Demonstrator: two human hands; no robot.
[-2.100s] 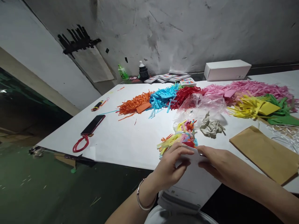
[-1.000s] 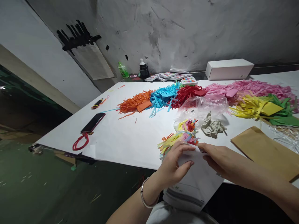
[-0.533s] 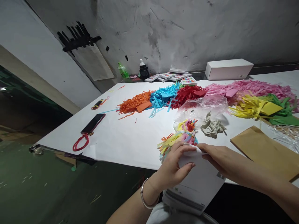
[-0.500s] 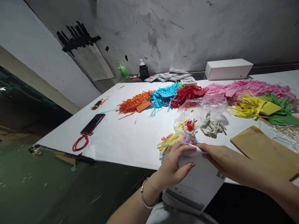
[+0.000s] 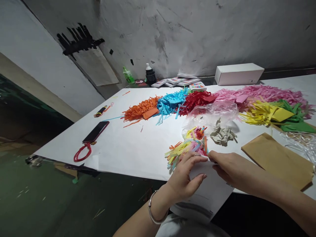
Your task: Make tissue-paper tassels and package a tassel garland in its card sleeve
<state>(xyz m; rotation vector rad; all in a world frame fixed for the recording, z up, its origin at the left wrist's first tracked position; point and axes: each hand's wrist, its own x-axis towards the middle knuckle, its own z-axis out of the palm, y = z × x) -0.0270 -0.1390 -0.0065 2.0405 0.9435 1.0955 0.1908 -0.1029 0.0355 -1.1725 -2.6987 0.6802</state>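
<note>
Head view shows us both hands closed on one white printed paper envelope (image 5: 206,192) hanging over the near edge of the white table (image 5: 128,148): the left hand (image 5: 184,179) pinches its left upper edge and the right hand (image 5: 228,168) presses its top corner, just beside a bundle of mixed-colour paper strips (image 5: 186,148). We judge the step in hand to be opening the envelope's mouth. Next we expect the mouth must be spread before the strips can enter.
</note>
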